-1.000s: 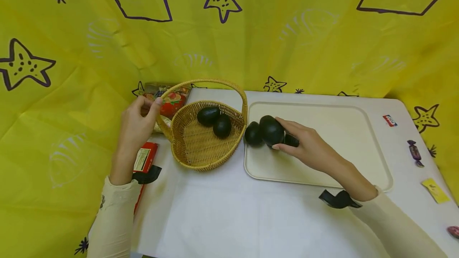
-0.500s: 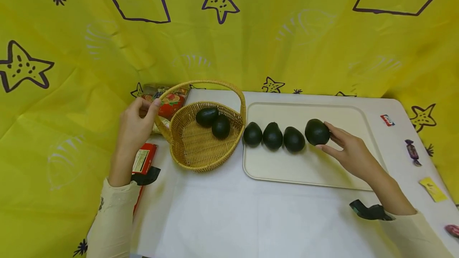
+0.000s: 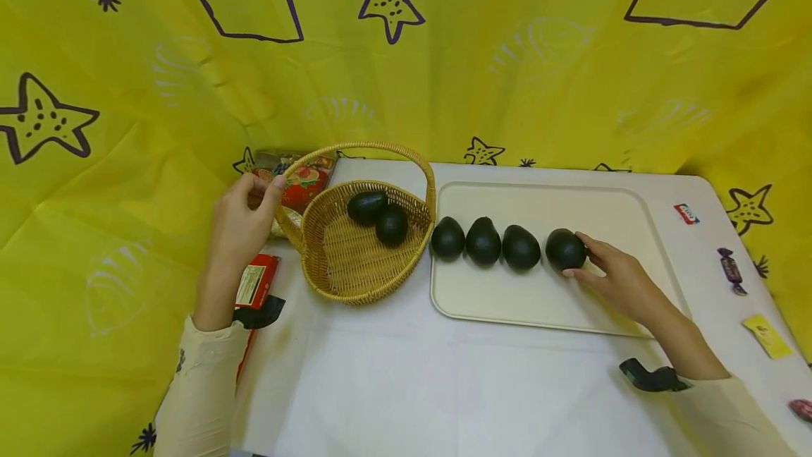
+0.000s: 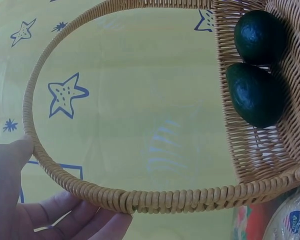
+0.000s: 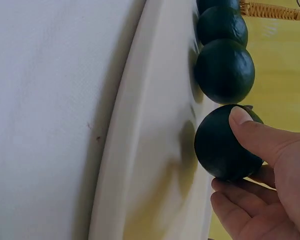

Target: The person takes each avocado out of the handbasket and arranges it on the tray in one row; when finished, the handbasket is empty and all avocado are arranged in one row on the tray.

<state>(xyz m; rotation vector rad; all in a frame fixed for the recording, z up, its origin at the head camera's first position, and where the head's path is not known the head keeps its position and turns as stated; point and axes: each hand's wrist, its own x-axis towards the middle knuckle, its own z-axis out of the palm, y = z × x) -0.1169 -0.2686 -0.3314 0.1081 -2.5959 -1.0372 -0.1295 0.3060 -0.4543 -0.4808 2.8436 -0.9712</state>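
Four avocados [image 3: 501, 245] on tray [image 3: 609, 214] — packet [image 3: 254, 282] label unreadable.

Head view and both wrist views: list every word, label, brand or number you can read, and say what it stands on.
None reads clearly.
Red packet: pale label, print too small.
Red-and-blue wrapper: white lettering, blurred.
Yellow wrapper: dark marks, illegible.
Round blue label on packaging beside the basket: blurred.
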